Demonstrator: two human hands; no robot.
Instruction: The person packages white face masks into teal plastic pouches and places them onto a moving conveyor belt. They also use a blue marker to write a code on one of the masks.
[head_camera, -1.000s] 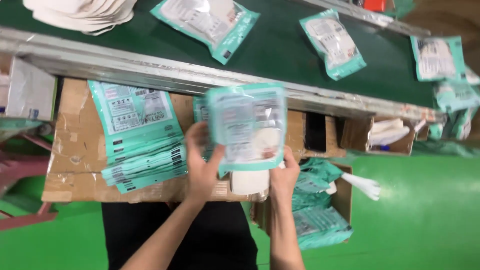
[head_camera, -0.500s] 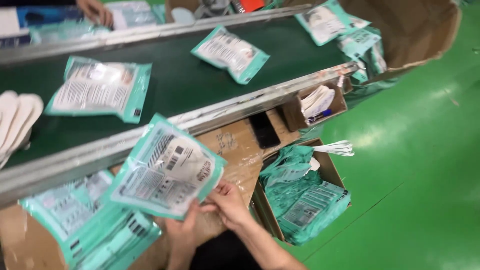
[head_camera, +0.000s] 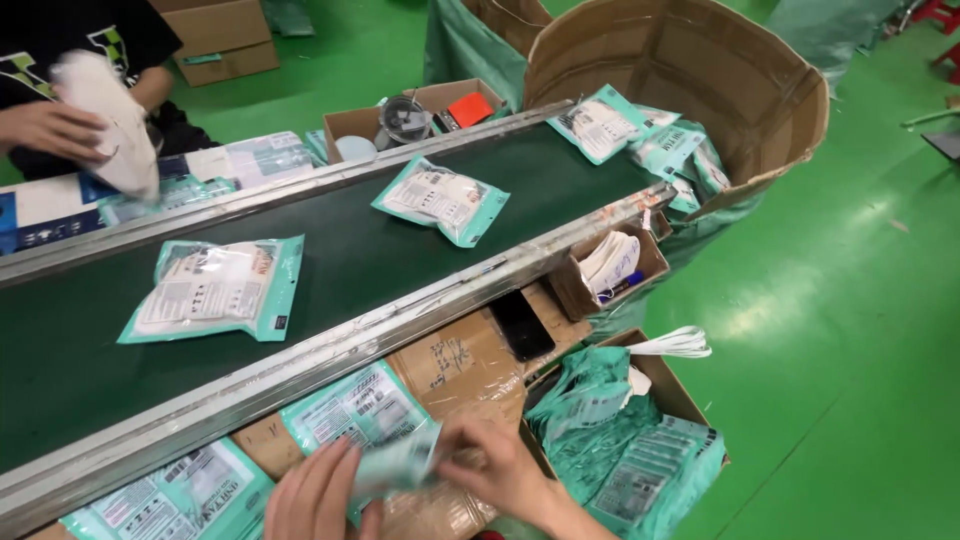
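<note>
A teal packet (head_camera: 395, 465) is pinched between both hands at the near edge of the cardboard-covered worktop (head_camera: 455, 365): the left hand (head_camera: 315, 497) closes on its left end, and the right hand (head_camera: 490, 470) on its right. Flat teal packets (head_camera: 355, 410) lie just beside it, and an open carton of packets (head_camera: 625, 450) stands off the right corner. Beyond the far edge, the green conveyor belt (head_camera: 340, 250) carries more packets.

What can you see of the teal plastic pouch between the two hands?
The teal plastic pouch is a flat, glossy packet with a pale printed face, blurred here. It lies low over the taped brown cardboard worktop, pinched at its left end by the left hand and at its right end by the right hand.
</note>
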